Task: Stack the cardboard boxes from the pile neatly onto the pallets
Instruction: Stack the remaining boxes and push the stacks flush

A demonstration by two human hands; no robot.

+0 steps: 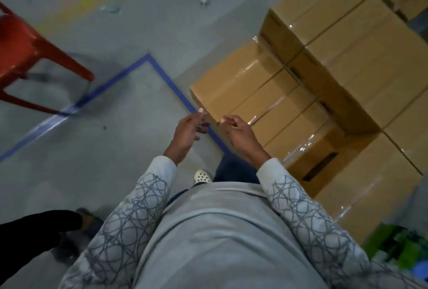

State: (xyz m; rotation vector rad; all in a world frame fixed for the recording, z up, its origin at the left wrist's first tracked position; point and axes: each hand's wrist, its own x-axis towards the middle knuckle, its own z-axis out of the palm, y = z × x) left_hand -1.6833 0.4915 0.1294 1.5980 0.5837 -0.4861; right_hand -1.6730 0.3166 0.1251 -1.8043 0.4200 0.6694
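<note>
The grey concrete floor (pixel 92 161) takes up most of what I can see, and on the right stands the block of taped cardboard boxes (pixel 324 85). They are packed edge to edge, with a low row nearest the person and taller tiers behind and further right, stepped like that, I'd guess, so each layer sits square on the one below. I can't see a pallet under them, so I can't tell whether this is the pile or the finished stack. A strip of blue floor tape (pixel 162 75) turns a corner far from the person and runs down along the near-left edge of the boxes, apparently marking a bay whose edge the boxes follow. At far left a red plastic chair (pixel 25 57) stands well apart from the boxes, out of the walking line. Near left is someone else's dark trouser leg (pixel 39 226); near right, something green (pixel 398 249) too blurred to name. The person's left hand (pixel 188 131) is empty, fingers loosely bent, held over the tape just left of the low row's corner. The right hand (pixel 239 134) is empty too, fingers softly curled, above that same corner. They look ready to take a box from either side. A white perforated shoe (pixel 202 176) shows below, and small scraps (pixel 205 0) lie on the far floor.
</note>
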